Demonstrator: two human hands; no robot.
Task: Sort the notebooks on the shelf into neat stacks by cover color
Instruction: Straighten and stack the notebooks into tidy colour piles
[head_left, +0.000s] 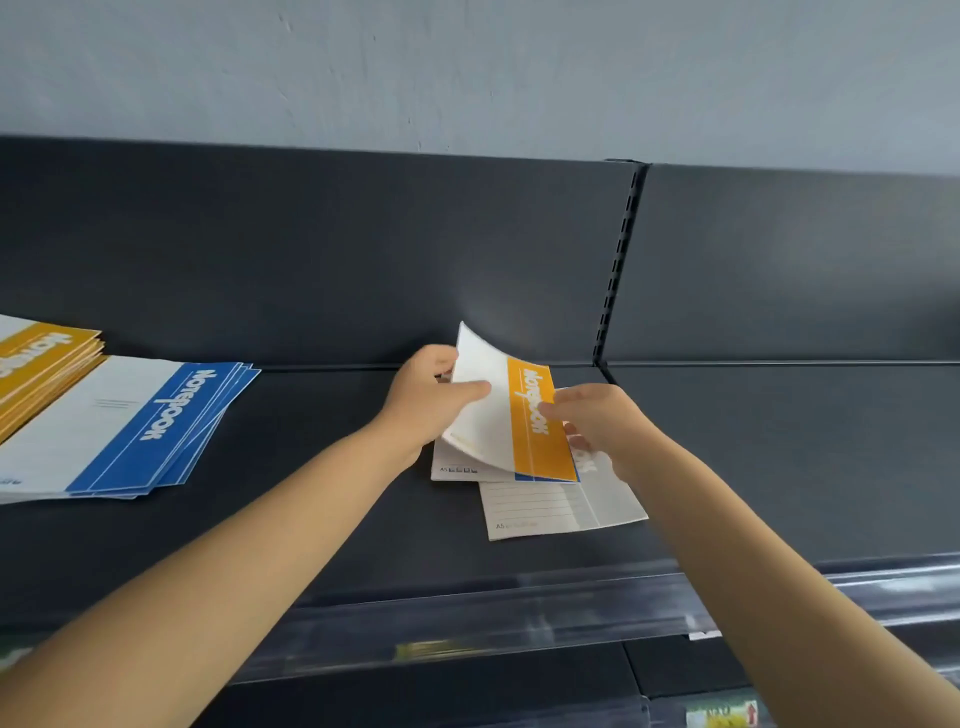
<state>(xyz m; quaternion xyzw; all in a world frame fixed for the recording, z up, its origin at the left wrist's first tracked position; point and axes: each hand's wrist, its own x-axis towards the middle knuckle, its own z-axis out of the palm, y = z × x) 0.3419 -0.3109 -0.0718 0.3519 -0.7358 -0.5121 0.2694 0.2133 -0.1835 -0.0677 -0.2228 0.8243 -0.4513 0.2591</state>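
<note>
Head view: L hand (431, 402) pinches the yellow notebook (498, 415) at its white side, thumb on top. R hand (602, 423) grips the yellow-band side, fingers above & below. The notebook is bent and lifted off the shelf (363, 519) near frame centre, over a blue notebook (460, 467). A grey notebook (561, 512) lies flat at its 5 o'clock. At frame 9 o'clock sits the blue stack (130, 426), w/ the yellow stack (41, 358) at its 10 o'clock, touching it.

Arms fwd; L hand (423, 408), R hand (602, 423) pinch orange notebook (540, 449).
</note>
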